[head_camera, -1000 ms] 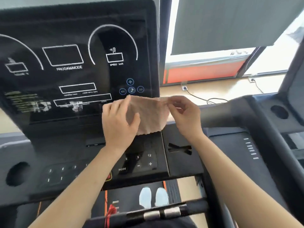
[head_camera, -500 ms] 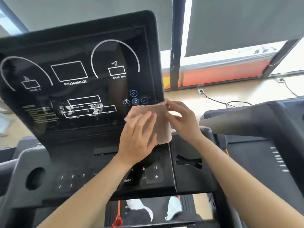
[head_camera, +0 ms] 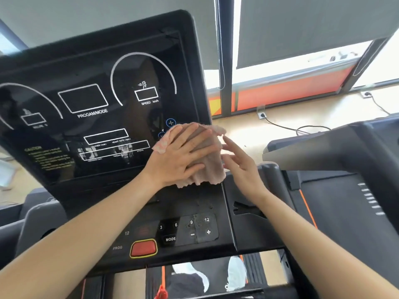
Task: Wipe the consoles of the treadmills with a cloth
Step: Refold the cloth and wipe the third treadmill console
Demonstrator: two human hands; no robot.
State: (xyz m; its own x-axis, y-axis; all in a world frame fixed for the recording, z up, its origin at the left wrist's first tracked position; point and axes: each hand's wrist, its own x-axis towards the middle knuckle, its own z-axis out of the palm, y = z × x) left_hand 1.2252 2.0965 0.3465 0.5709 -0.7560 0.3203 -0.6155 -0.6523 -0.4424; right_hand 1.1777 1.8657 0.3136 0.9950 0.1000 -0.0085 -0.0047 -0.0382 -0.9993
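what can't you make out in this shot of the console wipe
All head view:
Round buttons under the plus button: covered by the cloth and left hand.
Caution text: too small and blurred to read.
Left gauge: cut off by the left edge.
Left numbers of the keypad: hidden by the left forearm.
Right hand: unclear whether its fingertips touch the cloth.

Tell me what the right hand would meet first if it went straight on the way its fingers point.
Most likely the pink cloth, which the left hand presses on the console screen; the right hand looks just beside it, depth unclear.
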